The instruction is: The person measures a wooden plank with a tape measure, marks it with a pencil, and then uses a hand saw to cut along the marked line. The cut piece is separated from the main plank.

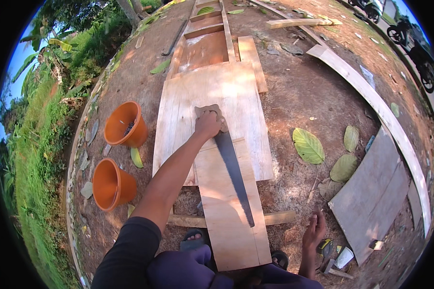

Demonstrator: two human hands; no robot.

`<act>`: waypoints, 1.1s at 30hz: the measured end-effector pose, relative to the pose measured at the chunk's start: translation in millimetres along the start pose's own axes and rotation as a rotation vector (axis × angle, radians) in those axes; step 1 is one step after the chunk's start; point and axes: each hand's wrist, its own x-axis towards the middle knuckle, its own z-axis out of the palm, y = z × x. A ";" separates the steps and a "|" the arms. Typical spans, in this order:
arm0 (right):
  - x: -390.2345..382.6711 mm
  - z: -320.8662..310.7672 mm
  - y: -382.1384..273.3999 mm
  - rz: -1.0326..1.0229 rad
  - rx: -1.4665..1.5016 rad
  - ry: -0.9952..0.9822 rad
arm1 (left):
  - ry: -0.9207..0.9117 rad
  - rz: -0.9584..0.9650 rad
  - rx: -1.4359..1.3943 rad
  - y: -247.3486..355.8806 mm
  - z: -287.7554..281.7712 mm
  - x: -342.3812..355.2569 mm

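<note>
My left hand (208,124) is closed round the wooden handle of a handsaw (234,168). The saw lies over a narrow plywood board (229,216), its toothed blade pointing back toward me. Under the narrow board's far end is a wider plywood sheet (178,115). Off to the right, my right hand (314,231) hangs over the soil with loosely bent fingers and nothing visible in it. Near it on the ground are a yellow and black tape measure (325,246), a white cup (344,258) and a hammer (340,272).
Two orange buckets (112,185) stand at left, the farther one holding small dark pieces. Beyond the sheet extends a wooden frame (231,43). A wooden batten (279,217) crosses beneath the narrow board. At right lie a grey panel (366,192) and a long plank (386,115).
</note>
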 end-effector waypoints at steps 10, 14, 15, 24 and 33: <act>-33.6 38.8 -69.6 0.057 0.315 -0.231 | -0.587 0.277 -0.913 138.4 -31.7 -197.0; -45.0 70.3 -99.9 -0.087 0.071 -0.465 | -0.832 0.230 -0.889 139.5 -35.1 -255.2; -47.4 75.2 -113.0 -0.064 0.058 -0.509 | -0.820 0.138 -0.981 134.7 -32.9 -264.2; -71.8 106.5 -110.8 -0.440 -0.383 -0.662 | -0.455 -0.309 -1.454 49.7 -30.0 -299.2; -78.0 105.1 -74.4 -0.519 -0.519 -0.645 | 0.097 -0.261 -2.009 -13.6 -145.0 -274.6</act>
